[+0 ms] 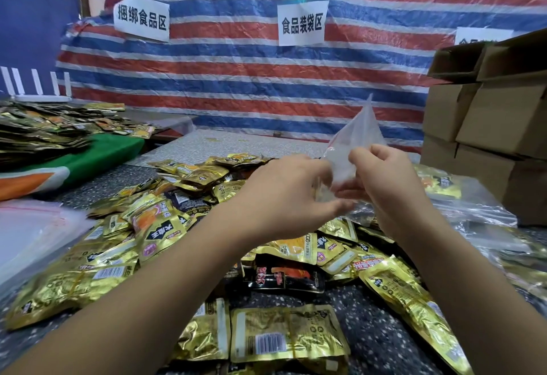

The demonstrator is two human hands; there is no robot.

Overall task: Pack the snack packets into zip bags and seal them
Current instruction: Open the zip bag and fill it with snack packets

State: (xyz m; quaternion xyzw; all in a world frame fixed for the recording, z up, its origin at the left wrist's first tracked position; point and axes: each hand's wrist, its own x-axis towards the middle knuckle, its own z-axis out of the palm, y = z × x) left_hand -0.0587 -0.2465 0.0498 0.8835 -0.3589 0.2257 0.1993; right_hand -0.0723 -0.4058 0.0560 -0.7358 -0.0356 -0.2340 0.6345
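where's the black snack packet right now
In the head view the black packet lies low in the centre, on the pile of gold packets, between the forearms and below both hands.

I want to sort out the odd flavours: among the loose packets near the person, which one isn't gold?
The black packet with red lettering, lying between the forearms; the packets touching it are gold foil.

Both hands at mouth of clear zip bag, above snack pile.
Left hand and right hand pinch the zip bag, its far corner pointing up. Gold snack packets heaped on speckled tabletop. Cardboard boxes stacked right; striped tarp behind.
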